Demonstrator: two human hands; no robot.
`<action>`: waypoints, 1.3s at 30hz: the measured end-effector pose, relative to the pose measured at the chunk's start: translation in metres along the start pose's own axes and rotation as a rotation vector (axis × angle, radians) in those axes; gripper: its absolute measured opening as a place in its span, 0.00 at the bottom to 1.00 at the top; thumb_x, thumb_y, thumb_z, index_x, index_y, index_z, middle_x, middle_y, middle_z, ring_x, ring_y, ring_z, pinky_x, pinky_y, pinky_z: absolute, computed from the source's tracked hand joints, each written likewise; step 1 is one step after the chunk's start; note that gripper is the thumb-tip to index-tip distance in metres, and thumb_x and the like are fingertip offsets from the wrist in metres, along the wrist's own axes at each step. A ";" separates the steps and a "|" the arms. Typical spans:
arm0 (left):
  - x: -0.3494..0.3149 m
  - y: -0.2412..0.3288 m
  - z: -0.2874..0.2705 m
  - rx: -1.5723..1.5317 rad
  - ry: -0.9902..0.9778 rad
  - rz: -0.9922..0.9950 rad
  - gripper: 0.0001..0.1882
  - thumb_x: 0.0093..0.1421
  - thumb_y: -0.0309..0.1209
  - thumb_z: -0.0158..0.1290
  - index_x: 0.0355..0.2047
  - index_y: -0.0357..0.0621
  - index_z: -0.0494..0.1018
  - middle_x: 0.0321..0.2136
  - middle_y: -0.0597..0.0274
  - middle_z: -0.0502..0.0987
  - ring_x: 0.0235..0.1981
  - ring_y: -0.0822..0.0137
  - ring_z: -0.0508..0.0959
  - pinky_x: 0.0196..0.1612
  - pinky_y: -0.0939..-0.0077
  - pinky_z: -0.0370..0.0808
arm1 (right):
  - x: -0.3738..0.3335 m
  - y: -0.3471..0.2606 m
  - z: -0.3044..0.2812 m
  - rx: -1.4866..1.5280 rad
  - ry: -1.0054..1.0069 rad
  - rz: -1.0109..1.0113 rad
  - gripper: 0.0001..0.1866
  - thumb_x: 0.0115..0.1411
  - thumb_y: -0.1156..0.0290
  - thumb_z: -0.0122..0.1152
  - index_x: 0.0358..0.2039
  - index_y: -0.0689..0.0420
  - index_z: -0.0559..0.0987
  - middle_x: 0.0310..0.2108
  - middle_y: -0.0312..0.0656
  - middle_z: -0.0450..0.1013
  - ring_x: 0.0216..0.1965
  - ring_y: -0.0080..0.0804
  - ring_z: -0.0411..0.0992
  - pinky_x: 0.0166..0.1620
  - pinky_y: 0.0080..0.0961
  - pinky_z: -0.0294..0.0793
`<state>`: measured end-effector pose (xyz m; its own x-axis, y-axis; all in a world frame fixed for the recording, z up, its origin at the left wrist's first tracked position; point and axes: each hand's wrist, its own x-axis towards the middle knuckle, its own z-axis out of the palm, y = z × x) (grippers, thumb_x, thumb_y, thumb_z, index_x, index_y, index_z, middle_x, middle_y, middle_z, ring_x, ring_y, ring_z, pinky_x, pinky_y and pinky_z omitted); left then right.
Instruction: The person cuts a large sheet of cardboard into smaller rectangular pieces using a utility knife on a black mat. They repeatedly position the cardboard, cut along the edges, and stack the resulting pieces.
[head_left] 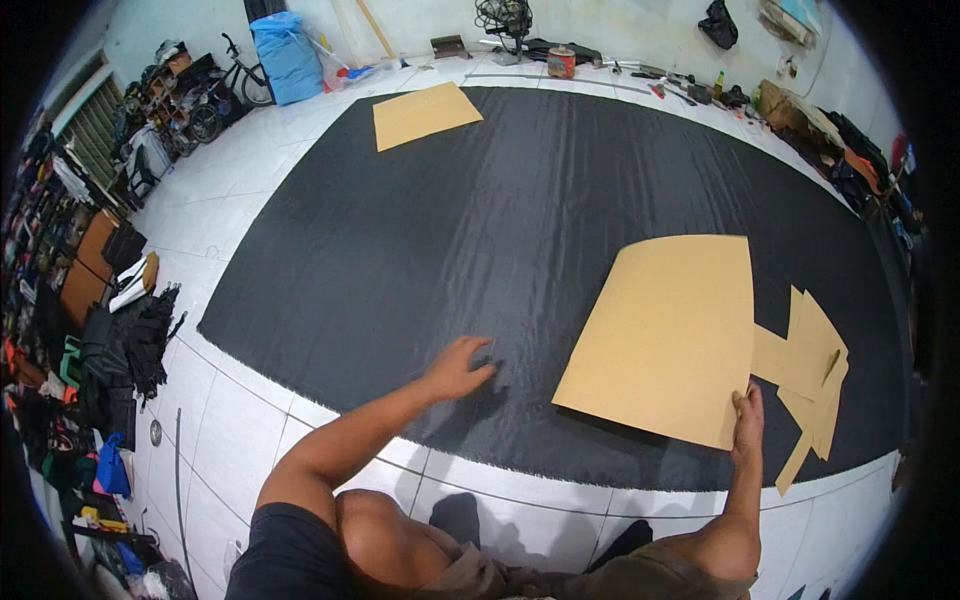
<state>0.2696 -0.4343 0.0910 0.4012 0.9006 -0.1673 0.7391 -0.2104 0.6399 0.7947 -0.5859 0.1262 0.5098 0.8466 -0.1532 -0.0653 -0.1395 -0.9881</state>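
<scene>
A large tan sheet of card (665,335) is tilted over the black fabric (400,260), which lies spread across the floor. My right hand (748,422) grips the sheet by its lower right edge, thumb on the near face. My left hand (462,368) hovers above the fabric, left of the sheet, with its fingers apart and nothing in them. Several smaller cut card pieces (815,370) overlap in a loose pile at the right, partly hidden by the large sheet. Another tan card piece (425,115) rests flat near the fabric's far left corner.
White floor tiles (510,515) surround the fabric. Black straps and bags (125,350) are heaped at the left. Along the far wall are a blue bag (287,58), a fan (503,20) and a red can (561,63). Clutter (830,130) fills the far right.
</scene>
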 end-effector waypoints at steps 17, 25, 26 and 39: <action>-0.051 -0.052 0.041 0.424 -0.449 -0.108 0.37 0.61 0.45 0.60 0.67 0.52 0.59 0.69 0.46 0.53 0.69 0.45 0.56 0.69 0.53 0.60 | -0.048 0.187 0.033 -0.327 -0.200 0.298 0.22 0.65 0.73 0.61 0.55 0.60 0.64 0.34 0.49 0.80 0.34 0.30 0.79 0.36 0.27 0.77; -0.033 -0.046 0.038 0.400 -0.354 -0.081 0.39 0.58 0.44 0.63 0.66 0.49 0.60 0.63 0.46 0.61 0.66 0.44 0.61 0.66 0.55 0.64 | -0.052 0.180 0.080 -0.283 -0.157 0.354 0.18 0.64 0.74 0.62 0.49 0.59 0.65 0.34 0.48 0.78 0.33 0.30 0.78 0.35 0.30 0.77; -0.031 -0.048 0.039 0.404 -0.329 -0.030 0.39 0.58 0.44 0.63 0.66 0.50 0.60 0.64 0.45 0.60 0.66 0.44 0.61 0.66 0.55 0.64 | -0.051 0.183 0.079 -0.292 -0.153 0.347 0.18 0.64 0.74 0.62 0.49 0.59 0.64 0.33 0.48 0.78 0.33 0.30 0.78 0.35 0.29 0.77; -0.024 -0.065 0.052 0.432 -0.344 0.073 0.41 0.59 0.49 0.62 0.69 0.57 0.57 0.67 0.45 0.56 0.67 0.45 0.60 0.67 0.53 0.64 | -0.048 0.172 0.101 -0.581 -0.097 0.211 0.20 0.61 0.69 0.67 0.48 0.62 0.69 0.30 0.42 0.76 0.30 0.26 0.74 0.34 0.27 0.74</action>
<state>0.2397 -0.4613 0.0145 0.5596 0.7167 -0.4161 0.8284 -0.4693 0.3057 0.6726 -0.5992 -0.0379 0.4551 0.8090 -0.3721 0.3351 -0.5427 -0.7702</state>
